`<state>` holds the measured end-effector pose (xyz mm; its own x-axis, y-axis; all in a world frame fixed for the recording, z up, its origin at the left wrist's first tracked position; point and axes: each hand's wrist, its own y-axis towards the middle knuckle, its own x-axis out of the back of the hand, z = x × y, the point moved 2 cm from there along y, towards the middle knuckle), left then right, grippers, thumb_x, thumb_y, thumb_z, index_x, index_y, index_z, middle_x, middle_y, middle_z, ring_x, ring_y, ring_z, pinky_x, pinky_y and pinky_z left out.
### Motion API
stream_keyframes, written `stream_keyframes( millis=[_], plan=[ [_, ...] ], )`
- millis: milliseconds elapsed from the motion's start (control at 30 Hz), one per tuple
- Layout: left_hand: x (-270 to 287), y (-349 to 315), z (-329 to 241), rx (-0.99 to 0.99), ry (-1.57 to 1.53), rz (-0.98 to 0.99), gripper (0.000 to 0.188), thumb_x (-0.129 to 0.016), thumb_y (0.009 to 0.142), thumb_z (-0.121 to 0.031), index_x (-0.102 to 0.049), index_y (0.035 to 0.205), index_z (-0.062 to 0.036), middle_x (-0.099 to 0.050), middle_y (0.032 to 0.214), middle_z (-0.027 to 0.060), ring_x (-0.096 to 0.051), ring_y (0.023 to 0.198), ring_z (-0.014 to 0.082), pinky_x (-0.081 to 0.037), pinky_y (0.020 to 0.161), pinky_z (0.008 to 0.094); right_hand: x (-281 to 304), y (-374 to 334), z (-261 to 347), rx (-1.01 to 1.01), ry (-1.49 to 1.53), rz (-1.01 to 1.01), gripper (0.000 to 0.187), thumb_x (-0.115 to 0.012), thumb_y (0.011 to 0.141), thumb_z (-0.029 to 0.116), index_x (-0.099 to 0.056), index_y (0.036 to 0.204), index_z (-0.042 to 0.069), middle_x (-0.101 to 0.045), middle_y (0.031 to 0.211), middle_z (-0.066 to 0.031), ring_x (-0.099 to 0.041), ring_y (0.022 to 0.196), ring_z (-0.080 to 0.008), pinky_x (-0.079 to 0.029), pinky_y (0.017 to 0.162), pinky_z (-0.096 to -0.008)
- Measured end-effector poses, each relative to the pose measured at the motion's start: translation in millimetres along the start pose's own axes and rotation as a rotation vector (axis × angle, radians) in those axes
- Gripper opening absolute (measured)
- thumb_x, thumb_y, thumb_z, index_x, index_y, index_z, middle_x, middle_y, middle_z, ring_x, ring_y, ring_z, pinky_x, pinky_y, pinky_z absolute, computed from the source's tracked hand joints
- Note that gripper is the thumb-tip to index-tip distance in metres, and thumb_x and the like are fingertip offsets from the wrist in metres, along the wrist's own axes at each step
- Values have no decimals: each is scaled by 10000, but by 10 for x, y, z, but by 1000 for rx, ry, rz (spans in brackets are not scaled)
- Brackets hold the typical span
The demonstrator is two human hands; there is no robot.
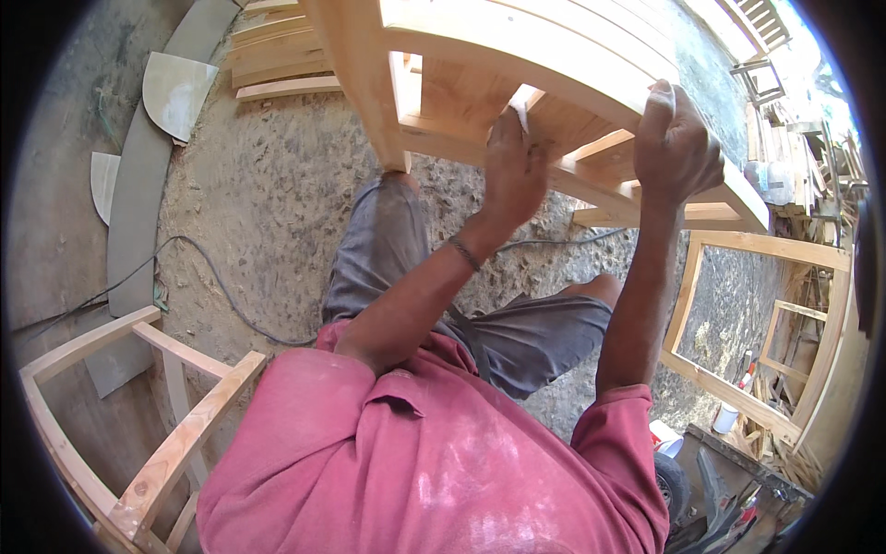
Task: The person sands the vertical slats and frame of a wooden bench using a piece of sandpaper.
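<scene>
A pale, slatted wooden furniture frame stands tilted before me, with a curved rail along its near side and gaps between its inner boards. My right hand is closed round the rail near its right end, thumb on top. Inside the frame, below that rail, my left hand presses a small white piece against the wood between two boards. Whether this piece is folded sandpaper or cloth I cannot tell. One leg of the frame reaches down beside my left knee.
Another wooden frame stands at lower left, and a third one at right. Stacked boards lie at upper left. A dark cable crosses the dusty ground. Scrap wood, a white container and a wheel are at right.
</scene>
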<state>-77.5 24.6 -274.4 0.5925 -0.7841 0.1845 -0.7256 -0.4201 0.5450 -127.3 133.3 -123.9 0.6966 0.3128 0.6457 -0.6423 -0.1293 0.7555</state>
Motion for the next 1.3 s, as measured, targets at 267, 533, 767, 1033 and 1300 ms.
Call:
stream_keyframes(
  millis=[267, 533, 767, 1033, 1300],
  plan=[
    [9, 177, 205, 289, -158, 191, 511, -494, 863, -28, -381, 1313, 188, -556, 1145, 397, -564, 1026, 550, -450, 922, 569, 33, 10, 28, 32, -8, 1, 330, -560, 879, 342, -687, 675, 116, -710, 723, -114, -677, 649, -323, -523, 629, -420],
    [54, 75, 88, 219, -109, 106, 464, -423, 930, -66, -401, 1341, 148, -576, 1181, 391, -580, 1085, 530, -467, 936, 527, 15, 11, 0, 10, -3, -38, 335, -563, 879, 353, -675, 676, 111, -711, 731, -124, -673, 657, -348, -524, 624, -442],
    [87, -48, 91, 262, -219, 205, 662, -442, 857, -5, -221, 1443, 209, -480, 1306, 450, -507, 1194, 571, -420, 1031, 539, -19, -11, -21, -12, -24, -44, 325, -567, 876, 348, -674, 679, 114, -715, 746, -128, -682, 679, -353, -521, 609, -441],
    [-119, -104, 290, 26, 100, 54, 693, -461, 854, -6, -187, 1449, 223, -454, 1351, 440, -477, 1258, 553, -415, 1067, 508, 27, -20, 13, 26, -11, -14, 354, -551, 885, 378, -680, 678, 121, -705, 709, -135, -673, 635, -364, -518, 612, -448],
    [40, -170, 135, 135, -134, 88, 640, -447, 869, 23, -256, 1459, 184, -465, 1376, 402, -480, 1252, 558, -408, 1084, 515, -15, 2, -49, 7, 3, -18, 379, -549, 888, 397, -672, 669, 114, -695, 694, -145, -656, 618, -382, -511, 605, -468]
  ],
)
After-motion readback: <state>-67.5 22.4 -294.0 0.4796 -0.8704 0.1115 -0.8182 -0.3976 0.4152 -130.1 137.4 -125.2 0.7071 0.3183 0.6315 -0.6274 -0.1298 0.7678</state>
